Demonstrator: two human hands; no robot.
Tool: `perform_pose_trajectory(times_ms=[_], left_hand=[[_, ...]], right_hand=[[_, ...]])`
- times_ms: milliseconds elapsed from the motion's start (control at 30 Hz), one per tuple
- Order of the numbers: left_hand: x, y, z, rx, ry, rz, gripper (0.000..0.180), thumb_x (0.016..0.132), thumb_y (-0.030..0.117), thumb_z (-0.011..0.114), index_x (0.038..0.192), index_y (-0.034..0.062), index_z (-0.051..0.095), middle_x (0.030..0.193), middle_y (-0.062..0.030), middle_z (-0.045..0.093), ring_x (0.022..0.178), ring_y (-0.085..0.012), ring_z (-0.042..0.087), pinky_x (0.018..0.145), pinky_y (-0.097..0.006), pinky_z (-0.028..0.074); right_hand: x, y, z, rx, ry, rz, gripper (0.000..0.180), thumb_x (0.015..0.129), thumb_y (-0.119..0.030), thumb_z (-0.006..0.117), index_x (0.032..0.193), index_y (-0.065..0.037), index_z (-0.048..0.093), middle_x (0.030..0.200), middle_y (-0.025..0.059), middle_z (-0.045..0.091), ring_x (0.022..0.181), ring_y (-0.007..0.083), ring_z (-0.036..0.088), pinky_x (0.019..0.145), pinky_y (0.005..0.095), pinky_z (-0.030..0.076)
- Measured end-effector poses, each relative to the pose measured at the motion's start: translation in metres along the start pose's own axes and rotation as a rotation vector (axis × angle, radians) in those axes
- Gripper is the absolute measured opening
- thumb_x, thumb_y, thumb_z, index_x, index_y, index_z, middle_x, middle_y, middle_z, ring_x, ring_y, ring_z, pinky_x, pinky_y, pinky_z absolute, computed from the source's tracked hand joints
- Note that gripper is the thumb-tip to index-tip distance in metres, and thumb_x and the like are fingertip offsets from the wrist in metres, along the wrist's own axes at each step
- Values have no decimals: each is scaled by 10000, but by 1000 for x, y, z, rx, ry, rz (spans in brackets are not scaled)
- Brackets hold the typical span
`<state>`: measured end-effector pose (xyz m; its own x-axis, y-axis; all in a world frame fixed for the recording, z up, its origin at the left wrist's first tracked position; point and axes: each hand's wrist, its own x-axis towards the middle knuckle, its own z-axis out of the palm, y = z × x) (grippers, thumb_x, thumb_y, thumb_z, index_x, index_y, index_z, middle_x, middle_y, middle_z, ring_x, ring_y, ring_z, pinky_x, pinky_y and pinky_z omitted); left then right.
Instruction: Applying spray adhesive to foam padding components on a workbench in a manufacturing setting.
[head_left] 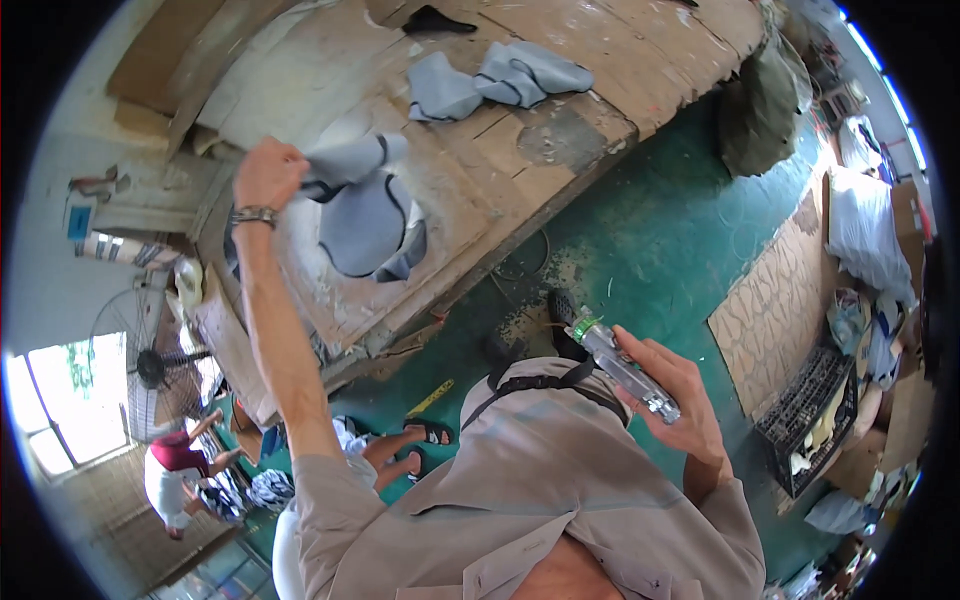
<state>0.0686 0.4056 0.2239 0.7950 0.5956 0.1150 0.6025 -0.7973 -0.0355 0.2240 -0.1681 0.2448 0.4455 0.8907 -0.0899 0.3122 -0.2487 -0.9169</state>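
My left hand reaches over the worktable, its fingers closed on the edge of a folded grey fabric piece with black trim. Just beneath lies another grey fabric piece, edged in black, on a whitened patch of the board. In front of my body, away from the table, my right hand is wrapped round a silvery, long-bodied tool with a green ring at one end, which looks like a spray gun. Its far details are too small to make out.
The cardboard-covered worktable bears more grey fabric pieces and a black scrap. On the right are a black crate, a patterned sheet and wrapped bundles. A fan and another person are at left.
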Motion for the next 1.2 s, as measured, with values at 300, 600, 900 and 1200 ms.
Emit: perform_pose_trajectory(times_ms=[300,600,900,1200], left_hand=[[105,153,-26,-56,345,132,210,870,304,767,979,124,776,1030,-106,684,985,-324,670,841,-445,530],[96,344,227,48,63,164,200,882,217,621,999,106,738,1064,-128,680,1065,-326,646,884,-513,513],[7,347,291,-730,186,-2,437,872,106,674,1289,4,593,1255,-219,624,1204,-393,581,1016,-485,491],[-287,209,344,-816,-545,-347,322,899,280,673,1160,99,723,1064,-176,732,1041,-380,685,911,-480,545]], right_hand=[[2,42,-24,17,147,131,692,842,22,764,1491,-13,528,1063,169,665,895,315,635,831,339,507],[-13,58,-35,115,324,300,656,839,73,705,1472,5,546,1076,169,680,892,272,673,828,327,518],[14,33,-53,43,134,103,655,817,95,649,1461,10,560,1073,190,703,920,291,694,857,341,524],[62,-22,-47,-109,-133,-84,649,772,-1,772,1403,12,620,868,154,631,715,255,624,647,328,477]])
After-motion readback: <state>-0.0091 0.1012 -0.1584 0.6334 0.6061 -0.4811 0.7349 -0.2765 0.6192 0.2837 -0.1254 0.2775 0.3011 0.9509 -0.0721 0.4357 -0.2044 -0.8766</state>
